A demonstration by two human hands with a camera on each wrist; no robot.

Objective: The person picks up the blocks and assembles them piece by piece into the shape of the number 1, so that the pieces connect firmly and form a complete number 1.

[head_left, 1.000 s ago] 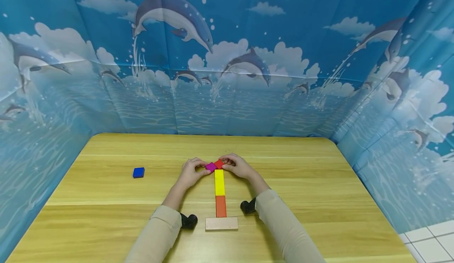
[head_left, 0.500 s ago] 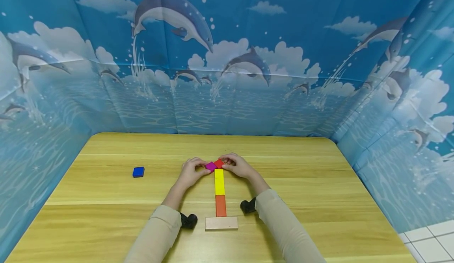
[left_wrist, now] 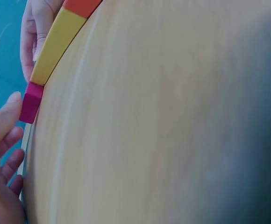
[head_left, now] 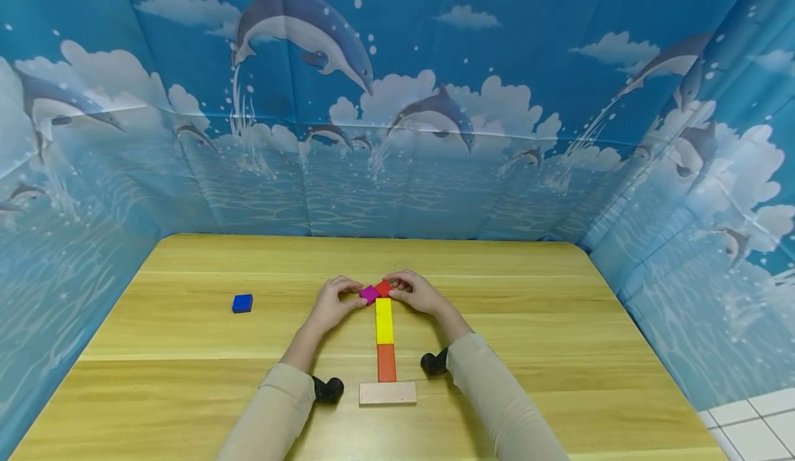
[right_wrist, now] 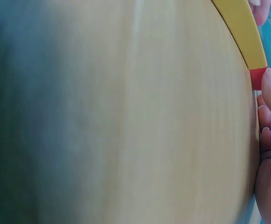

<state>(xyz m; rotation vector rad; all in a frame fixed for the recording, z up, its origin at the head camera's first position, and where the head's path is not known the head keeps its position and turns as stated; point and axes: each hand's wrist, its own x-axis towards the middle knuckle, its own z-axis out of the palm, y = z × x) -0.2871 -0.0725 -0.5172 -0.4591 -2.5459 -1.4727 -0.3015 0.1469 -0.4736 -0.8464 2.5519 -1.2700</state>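
Observation:
A magenta block (head_left: 369, 295) and a red block (head_left: 383, 288) meet corner to corner, both turned aslant, at the far end of a yellow block (head_left: 384, 321). My left hand (head_left: 332, 302) holds the magenta block's left side between thumb and a finger; the left wrist view shows its thumb (left_wrist: 9, 109) beside that block. With thumb and fingers my right hand (head_left: 422, 292) pinches the red block from the right. An orange-red block (head_left: 386, 363) continues the line toward me. A pale wooden block (head_left: 388, 393) lies crosswise at its near end.
A blue block (head_left: 243, 303) lies apart on the wooden table (head_left: 528, 392), left of my left hand. Dolphin-print curtains (head_left: 397, 192) stand behind the table and along its sides. Black wrist cameras (head_left: 433, 363) sit beneath both forearms.
My left wrist has shifted slightly to the left. The right hand and the row of blocks look much the same.

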